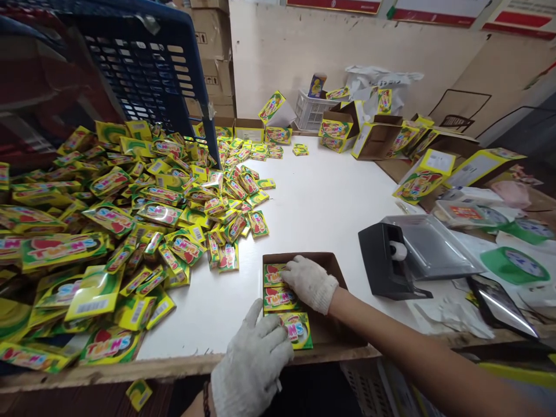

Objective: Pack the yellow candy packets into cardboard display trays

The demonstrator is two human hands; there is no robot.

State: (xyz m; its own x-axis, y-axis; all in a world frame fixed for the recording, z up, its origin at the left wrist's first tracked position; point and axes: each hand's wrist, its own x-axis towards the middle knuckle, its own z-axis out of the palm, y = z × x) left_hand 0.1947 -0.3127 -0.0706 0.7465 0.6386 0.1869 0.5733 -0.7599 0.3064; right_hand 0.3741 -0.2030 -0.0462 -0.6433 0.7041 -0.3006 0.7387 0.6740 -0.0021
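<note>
Both gloved hands are down in the brown tray [334, 266] at the near edge of the white surface [321, 197]. Left hand [254, 362] lies flat, fingers spread, on the nearest yellow packet [299, 330]. Right hand [309, 282] presses the middle packet [278, 298], its grip seemingly loose. The packet heap [130, 220] sits left.

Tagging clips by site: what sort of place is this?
Likely a small packing workshop or stockroom. A big heap of yellow-green packets covers the white table, gloved hands lay packets in a brown tray, and open cartons and a tape dispenser sit nearby.
</note>
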